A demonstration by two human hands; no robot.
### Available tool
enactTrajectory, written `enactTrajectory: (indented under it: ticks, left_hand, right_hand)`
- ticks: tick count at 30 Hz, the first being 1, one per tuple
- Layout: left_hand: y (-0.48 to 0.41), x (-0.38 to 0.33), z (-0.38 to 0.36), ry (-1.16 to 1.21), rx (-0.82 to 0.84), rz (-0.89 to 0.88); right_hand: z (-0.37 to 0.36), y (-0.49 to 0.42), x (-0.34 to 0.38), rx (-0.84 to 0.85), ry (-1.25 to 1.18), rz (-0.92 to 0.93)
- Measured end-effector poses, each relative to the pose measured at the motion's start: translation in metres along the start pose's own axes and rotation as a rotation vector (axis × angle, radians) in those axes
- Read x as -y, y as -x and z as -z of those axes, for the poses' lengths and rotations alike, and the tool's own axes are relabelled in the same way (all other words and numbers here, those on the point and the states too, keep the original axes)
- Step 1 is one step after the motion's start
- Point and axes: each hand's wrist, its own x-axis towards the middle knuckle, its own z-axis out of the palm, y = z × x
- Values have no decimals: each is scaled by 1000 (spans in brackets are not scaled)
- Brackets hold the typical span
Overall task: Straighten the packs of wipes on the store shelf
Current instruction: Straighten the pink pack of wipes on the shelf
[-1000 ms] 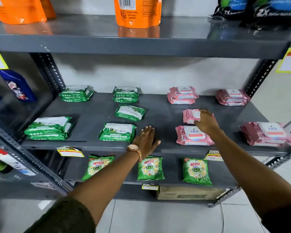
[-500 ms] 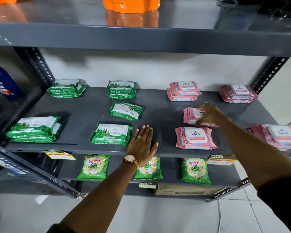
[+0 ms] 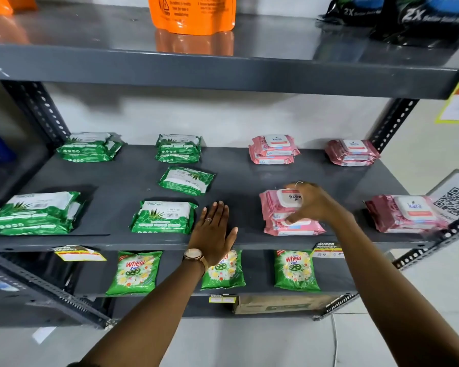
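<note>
Two glossy pink wipe packs (image 3: 278,207), stacked

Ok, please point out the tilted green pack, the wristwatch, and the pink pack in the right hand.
tilted green pack (image 3: 186,180), head view, middle of its top face
wristwatch (image 3: 193,254), head view, dial
pink pack (image 3: 278,205), head view, left part

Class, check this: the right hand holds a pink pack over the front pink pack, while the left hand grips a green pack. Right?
Not quite. In the head view the left hand rests flat on the bare shelf, gripping nothing. The right hand does hold the pink pack.
</note>
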Motion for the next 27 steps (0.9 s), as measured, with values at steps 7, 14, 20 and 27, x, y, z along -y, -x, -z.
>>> enactTrajectory:
  ticks: [7, 14, 20, 27]
  left_hand:
    - [2, -1, 3, 0, 9, -7]
    - [1, -2, 4, -22, 30, -4]
    - [1, 0, 3, -11, 26, -4]
    - [3, -2, 5, 10, 15, -6]
  right_hand:
    - [25, -3, -4, 132, 55, -20]
    - [16, 8, 16, -210, 355, -314]
    - [28, 13, 6, -298, 525, -165]
    - [13, 15, -17, -62, 612, 377]
